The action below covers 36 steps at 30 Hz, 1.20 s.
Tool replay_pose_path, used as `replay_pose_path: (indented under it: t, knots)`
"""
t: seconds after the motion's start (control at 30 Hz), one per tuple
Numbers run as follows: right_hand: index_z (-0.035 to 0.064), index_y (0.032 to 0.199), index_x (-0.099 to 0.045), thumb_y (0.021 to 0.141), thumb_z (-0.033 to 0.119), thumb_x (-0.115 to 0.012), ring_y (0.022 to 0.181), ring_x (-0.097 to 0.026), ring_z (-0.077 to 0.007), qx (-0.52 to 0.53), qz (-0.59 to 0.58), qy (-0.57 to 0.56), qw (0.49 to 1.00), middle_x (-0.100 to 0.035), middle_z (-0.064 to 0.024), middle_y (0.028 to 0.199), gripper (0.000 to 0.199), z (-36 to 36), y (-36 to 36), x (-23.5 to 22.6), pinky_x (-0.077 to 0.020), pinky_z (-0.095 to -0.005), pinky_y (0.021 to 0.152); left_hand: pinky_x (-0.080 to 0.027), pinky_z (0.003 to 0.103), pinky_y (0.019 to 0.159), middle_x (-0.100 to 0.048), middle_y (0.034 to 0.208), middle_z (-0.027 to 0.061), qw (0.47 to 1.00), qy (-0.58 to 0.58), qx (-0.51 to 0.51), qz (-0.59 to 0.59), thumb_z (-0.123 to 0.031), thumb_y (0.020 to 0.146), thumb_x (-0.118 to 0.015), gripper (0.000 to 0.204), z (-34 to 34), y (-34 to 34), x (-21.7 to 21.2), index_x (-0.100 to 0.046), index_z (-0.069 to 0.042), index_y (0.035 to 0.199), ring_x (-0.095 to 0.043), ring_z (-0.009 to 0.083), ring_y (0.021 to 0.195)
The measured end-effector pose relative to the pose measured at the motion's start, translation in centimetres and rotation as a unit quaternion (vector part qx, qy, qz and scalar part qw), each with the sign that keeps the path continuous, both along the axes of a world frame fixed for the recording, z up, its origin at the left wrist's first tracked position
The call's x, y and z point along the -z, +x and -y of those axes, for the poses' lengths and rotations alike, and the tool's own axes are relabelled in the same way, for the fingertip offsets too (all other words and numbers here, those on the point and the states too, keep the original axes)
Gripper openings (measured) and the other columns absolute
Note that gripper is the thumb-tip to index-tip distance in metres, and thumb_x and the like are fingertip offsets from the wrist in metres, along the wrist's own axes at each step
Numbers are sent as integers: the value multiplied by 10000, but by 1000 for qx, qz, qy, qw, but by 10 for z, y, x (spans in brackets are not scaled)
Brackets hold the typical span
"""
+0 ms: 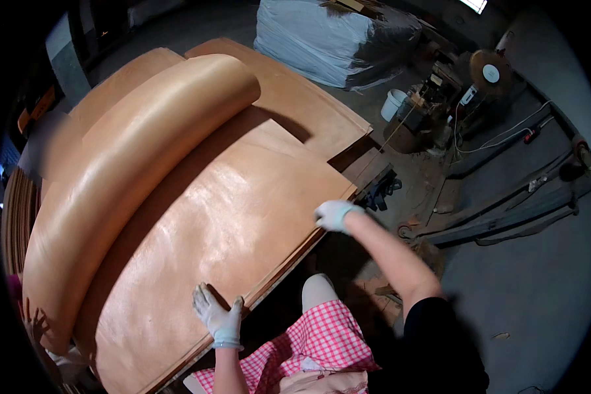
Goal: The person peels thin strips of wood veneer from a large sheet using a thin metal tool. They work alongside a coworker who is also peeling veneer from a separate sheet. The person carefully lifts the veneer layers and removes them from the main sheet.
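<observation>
Head view: your gloved left hand [218, 320] lies spread flat on the top veneer sheet [223, 223]; your right hand [333, 215] grips that sheet's near edge. A curled sheet [131, 171] arches beyond. Right of the stack: white bucket [394, 104], wrapped pallet [328, 39], concrete floor [525, 289].

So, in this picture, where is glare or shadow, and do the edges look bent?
Head view: soft glare on the flat veneer sheet and the curled sheet, which casts a dark shadow beneath; both gloved hands, left hand and right hand, are sharp; straight edges bow near the black fisheye rim.
</observation>
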State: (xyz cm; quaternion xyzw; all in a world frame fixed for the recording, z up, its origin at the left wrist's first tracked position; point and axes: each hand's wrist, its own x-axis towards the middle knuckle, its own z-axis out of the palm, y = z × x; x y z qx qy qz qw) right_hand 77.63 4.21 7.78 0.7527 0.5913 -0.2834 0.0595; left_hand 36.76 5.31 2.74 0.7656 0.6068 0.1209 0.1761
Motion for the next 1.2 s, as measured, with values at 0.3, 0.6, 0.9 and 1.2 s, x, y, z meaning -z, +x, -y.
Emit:
replay_pose_path:
  t: [0.3,0.6,0.9,1.2]
  knots:
    - [111,1155,-664,904,265,-585,1097,-609,-341,198,106,-47,973,-647,-147,1205,305,-1,132,31,-481,-424,949,-128,485,1194,-269,1544,234,999,0,-4,-35,-403,702,-772,988,4,-4,0,-306,-14,1483,-203,377,1450]
    - [-57,1148,-593,941,255,-571,1148,-553,-413,356,4,311,881,-592,-270,1218,375,47,59,49,-440,-443,978,-306,495,1083,-510,1315,215,993,80,-8,81,-315,729,-773,598,7,-5,-6,-575,-24,1213,-404,389,1284]
    - [-12,971,-600,921,124,-605,963,-604,-162,15,-404,286,869,-645,-180,1133,145,103,-256,-67,-477,-284,843,-525,400,810,-662,962,160,919,75,121,369,-213,760,-763,304,79,-9,-80,-675,-46,998,-639,325,910]
    - [-33,1357,-467,933,180,-635,1189,-562,-255,-10,-512,196,836,-570,-209,1285,504,101,-367,-75,-428,-358,1028,-497,239,711,-641,842,23,731,-55,-128,668,-23,853,-700,56,113,-109,-60,-647,-28,836,-589,90,766]
